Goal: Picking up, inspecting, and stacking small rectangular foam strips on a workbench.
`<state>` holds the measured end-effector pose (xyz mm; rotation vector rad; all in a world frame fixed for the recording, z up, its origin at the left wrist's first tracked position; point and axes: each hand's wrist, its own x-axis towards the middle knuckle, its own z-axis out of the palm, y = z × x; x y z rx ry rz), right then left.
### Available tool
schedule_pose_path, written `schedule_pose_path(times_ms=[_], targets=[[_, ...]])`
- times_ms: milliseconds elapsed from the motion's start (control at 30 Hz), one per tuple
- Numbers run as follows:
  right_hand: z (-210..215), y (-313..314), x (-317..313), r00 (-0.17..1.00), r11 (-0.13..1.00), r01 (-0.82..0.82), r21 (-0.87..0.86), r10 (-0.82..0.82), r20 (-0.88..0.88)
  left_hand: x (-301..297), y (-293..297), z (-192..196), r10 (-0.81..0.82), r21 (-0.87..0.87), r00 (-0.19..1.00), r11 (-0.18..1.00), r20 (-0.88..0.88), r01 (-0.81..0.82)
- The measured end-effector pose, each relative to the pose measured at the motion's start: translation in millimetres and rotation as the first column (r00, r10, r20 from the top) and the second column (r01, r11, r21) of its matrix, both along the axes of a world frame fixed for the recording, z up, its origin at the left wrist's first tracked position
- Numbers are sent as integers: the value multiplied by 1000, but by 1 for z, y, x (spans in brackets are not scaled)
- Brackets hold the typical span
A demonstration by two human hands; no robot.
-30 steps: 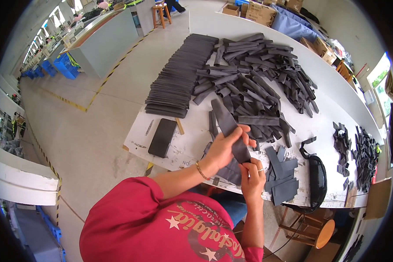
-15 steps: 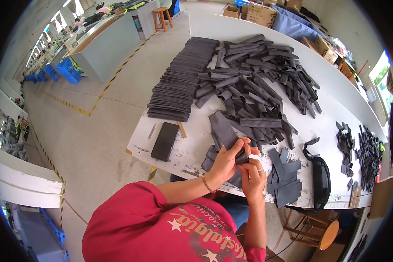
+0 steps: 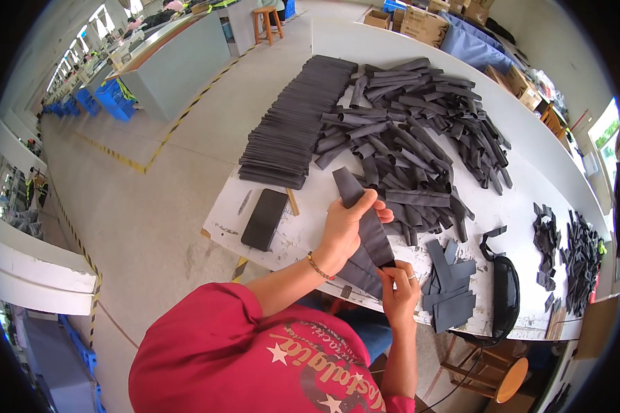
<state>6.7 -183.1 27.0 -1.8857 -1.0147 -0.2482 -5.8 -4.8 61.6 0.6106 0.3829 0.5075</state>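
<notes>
A dark grey fabric strip (image 3: 373, 237) hangs slantwise between my hands above the table's front edge. My left hand (image 3: 351, 221) is wrapped round its upper part, thumb on top, and the strip's far end pokes out beyond the fingers. At the lower end, my right hand (image 3: 399, 283) pinches the strip's edge between thumb and fingertips. More grey fabric (image 3: 358, 274) lies beneath the strip, partly hidden by it. To the right of my right hand are several flat grey fabric pieces (image 3: 455, 308), overlapping one another.
On the white table (image 3: 310, 227) lie a long neat row of folded grey pieces (image 3: 296, 124), a loose heap of grey fabric tubes (image 3: 406, 151), a black phone (image 3: 264, 220) and a black mesh pouch (image 3: 506, 296). Smaller dark scraps (image 3: 580, 261) are at the right. A wooden stool (image 3: 513, 380) stands below.
My left hand has slid up the strip, away from my right hand, and the strip is now stretched out between them. My right hand has moved slightly down, still pinching its lower end.
</notes>
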Motion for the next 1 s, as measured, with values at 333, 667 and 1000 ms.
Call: schedule_pose_path(times_ms=[333, 667, 1000], targets=[[0, 7, 4, 999, 1000, -1, -11, 2, 50, -1, -27, -18, -15, 10, 1000, 1000, 12, 15], [3, 11, 7, 999, 999, -31, -17, 31, 32, -5, -29, -21, -27, -54, 1000, 998, 8, 27], [-3, 24, 4, 791, 969, 133, 209, 23, -612, 1, -19, -36, -154, -162, 974, 970, 164, 181]])
